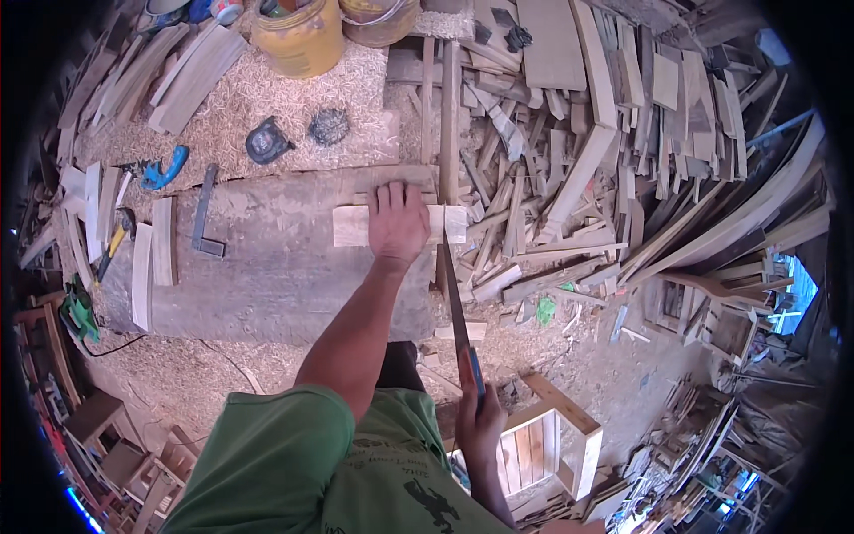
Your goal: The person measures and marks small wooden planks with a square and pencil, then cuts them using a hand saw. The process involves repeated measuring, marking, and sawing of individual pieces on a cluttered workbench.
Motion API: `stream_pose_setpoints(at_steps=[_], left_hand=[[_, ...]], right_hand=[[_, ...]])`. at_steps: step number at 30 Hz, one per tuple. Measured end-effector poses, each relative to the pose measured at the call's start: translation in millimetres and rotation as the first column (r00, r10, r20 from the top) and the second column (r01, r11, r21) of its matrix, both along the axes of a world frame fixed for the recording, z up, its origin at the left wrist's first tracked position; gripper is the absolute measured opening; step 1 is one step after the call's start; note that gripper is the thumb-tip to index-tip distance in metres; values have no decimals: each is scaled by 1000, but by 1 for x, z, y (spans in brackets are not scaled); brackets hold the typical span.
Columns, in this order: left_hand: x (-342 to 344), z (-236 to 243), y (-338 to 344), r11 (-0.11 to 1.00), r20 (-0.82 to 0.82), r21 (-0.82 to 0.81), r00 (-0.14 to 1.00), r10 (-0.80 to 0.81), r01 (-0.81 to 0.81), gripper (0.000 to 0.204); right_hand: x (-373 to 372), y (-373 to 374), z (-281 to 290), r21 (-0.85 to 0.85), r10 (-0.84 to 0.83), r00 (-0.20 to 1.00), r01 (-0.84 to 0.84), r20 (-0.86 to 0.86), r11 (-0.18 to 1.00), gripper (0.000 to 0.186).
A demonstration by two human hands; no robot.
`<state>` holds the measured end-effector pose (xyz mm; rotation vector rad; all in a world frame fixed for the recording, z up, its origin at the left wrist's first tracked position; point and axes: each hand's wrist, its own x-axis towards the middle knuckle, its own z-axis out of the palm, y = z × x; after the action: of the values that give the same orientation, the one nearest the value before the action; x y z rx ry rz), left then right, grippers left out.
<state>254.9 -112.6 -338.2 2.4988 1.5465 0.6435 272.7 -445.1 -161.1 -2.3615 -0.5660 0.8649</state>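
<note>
A short pale board [352, 226] lies crosswise near the right edge of the wooden workbench [294, 285], its right end jutting past that edge. My left hand [398, 220] rests flat on the board, fingers pointing away from me, pressing it down. Lower right, my right hand [481, 418] is closed round the handle of a handsaw [458, 311]. The saw's long blade runs up and away from me, and its far end meets the board just right of my left hand. How deep the blade sits in the wood cannot be made out.
On the bench lie a try square [206, 209], a blue-handled tool [166, 169], a dark tape measure [268, 141] and a yellow-handled hammer [114, 240]. Yellow buckets [299, 40] stand at the far side. Piled offcuts [534, 196] fill the right; a wooden frame [569, 436] stands near my right arm.
</note>
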Motion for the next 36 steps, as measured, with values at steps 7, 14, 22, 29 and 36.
stream_pose_setpoints(at_steps=[7, 14, 22, 29, 36], left_hand=[[4, 9, -4, 997, 20, -60, 998, -56, 57, 26], [-2, 3, -2, 995, -18, 99, 1000, -10, 12, 26], [8, 0, -11, 999, -46, 25, 998, -41, 42, 28], [-10, -9, 5, 995, -43, 38, 995, -86, 88, 25], [-57, 16, -19, 981, 45, -14, 981, -191, 192, 73]], right_hand=[[44, 135, -102, 256, 83, 982, -125, 172, 958, 37], [-1, -19, 18, 69, 16, 997, -11, -77, 998, 27], [47, 116, -126, 222, 69, 997, -77, 42, 972, 39], [35, -20, -52, 43, 117, 993, -115, -24, 992, 45], [55, -54, -78, 255, 317, 941, -337, 118, 906, 62]])
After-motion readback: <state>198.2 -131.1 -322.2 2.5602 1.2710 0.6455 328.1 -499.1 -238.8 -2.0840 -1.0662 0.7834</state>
